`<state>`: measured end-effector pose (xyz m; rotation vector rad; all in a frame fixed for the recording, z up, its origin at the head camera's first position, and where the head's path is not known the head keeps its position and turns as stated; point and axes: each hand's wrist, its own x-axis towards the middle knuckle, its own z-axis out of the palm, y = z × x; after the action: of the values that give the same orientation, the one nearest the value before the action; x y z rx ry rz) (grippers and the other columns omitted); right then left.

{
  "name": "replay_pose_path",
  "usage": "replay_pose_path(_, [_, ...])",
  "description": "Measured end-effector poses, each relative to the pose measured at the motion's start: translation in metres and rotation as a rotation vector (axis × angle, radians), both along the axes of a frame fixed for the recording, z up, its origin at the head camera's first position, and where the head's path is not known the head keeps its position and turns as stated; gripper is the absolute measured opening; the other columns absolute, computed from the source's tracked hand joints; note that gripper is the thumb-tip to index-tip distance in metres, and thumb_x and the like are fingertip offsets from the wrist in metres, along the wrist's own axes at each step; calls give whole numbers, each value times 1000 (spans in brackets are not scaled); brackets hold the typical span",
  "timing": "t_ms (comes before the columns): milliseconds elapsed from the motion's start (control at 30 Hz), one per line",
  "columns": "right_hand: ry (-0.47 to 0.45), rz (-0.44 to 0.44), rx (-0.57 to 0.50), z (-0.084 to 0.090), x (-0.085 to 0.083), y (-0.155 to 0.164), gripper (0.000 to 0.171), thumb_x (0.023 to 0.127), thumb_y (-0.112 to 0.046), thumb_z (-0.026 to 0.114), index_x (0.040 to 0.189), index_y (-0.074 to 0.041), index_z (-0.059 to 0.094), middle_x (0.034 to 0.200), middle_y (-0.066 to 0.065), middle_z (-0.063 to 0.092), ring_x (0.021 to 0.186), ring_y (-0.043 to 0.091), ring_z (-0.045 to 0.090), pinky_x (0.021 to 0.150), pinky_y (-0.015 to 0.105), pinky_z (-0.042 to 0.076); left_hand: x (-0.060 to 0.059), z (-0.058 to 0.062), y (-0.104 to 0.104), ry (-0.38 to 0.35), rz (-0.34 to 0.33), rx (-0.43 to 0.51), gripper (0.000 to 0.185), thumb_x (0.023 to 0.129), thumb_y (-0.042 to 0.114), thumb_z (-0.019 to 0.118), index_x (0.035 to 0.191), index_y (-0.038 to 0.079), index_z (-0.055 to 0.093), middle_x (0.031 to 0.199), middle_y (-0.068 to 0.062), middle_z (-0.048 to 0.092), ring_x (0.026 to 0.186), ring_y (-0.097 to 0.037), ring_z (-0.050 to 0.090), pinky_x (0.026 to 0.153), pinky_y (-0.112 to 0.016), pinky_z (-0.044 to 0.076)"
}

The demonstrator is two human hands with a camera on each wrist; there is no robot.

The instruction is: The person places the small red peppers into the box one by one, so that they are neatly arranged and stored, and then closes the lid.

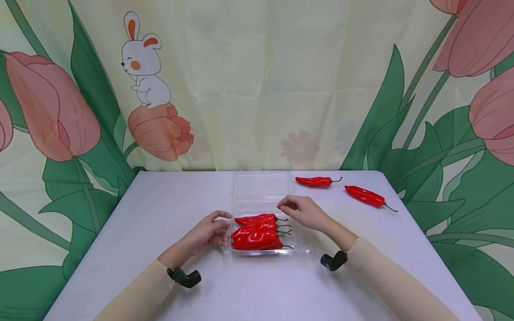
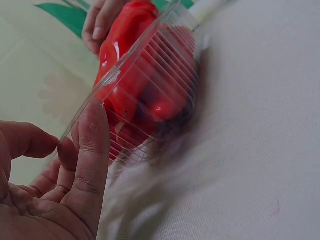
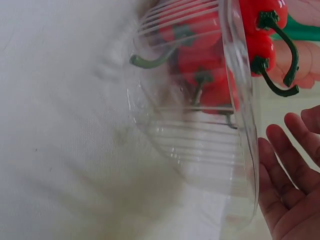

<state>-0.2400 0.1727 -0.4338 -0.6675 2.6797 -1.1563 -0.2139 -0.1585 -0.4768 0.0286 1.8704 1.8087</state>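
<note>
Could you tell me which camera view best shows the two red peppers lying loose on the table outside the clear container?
The head view: both loose peppers lie whole on the table, right of the open clear container. The wrist views show neither, only the peppers inside the container, close up through its ribbed wall.

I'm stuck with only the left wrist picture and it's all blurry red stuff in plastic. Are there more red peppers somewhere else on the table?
Observer: Yes. Two loose red peppers lie on the white table, beyond the clear box and off to its right side.
Operator: Is the box open?
Observer: Yes, its clear lid is folded back flat on the table behind it.
Operator: What's the other hand doing?
Observer: The right hand hovers over the far right corner of the box with relaxed fingers, holding nothing.
Operator: And my hand?
Observer: The left hand rests at the box's left edge, fingertips at the rim.
</note>
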Motion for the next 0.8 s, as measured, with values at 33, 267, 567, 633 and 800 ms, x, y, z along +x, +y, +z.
replay_pose_path(33, [5, -4, 0, 0, -1, 1, 20, 93, -20, 60, 111, -14, 66, 108, 8, 68, 95, 16, 63, 85, 34, 55, 0, 0, 0, 0, 1, -3, 43, 94, 18, 55, 133, 9, 39, 92, -11, 57, 65, -18, 59, 64, -30, 58])
replay_pose_path(267, [51, -76, -32, -3, -4, 10, 19, 94, -22, 59, 110, -15, 66, 107, 7, 69, 94, 16, 63, 84, 35, 55, -1, -2, -1, 1, -6, 1, 43, 95, 18, 54, 133, 9, 38, 92, -12, 56, 64, -18, 59, 65, -31, 58])
replay_pose_path(567, [90, -122, -43, -5, -8, 23, 20, 94, -20, 58, 112, -13, 65, 105, 2, 68, 94, 16, 63, 84, 35, 55, 0, -1, -1, 4, -16, 14, 43, 95, 18, 54, 133, 8, 38, 93, -12, 56, 64, -18, 58, 64, -29, 58])
replay_pose_path(633, [100, -128, -46, -5, -9, 27, 19, 94, -19, 59, 111, -12, 65, 105, 3, 69, 92, 16, 64, 83, 35, 55, -1, -1, -1, 1, -19, 16, 43, 95, 18, 54, 134, 8, 37, 92, -12, 56, 64, -18, 59, 64, -29, 58])
replay_pose_path(800, [107, -143, -47, -6, -11, 36, 20, 94, -18, 58, 111, -10, 65, 104, 5, 69, 90, 17, 64, 80, 34, 56, -1, -2, -1, -6, -15, 11, 44, 95, 19, 55, 134, 9, 37, 93, -12, 57, 65, -18, 59, 65, -30, 58])
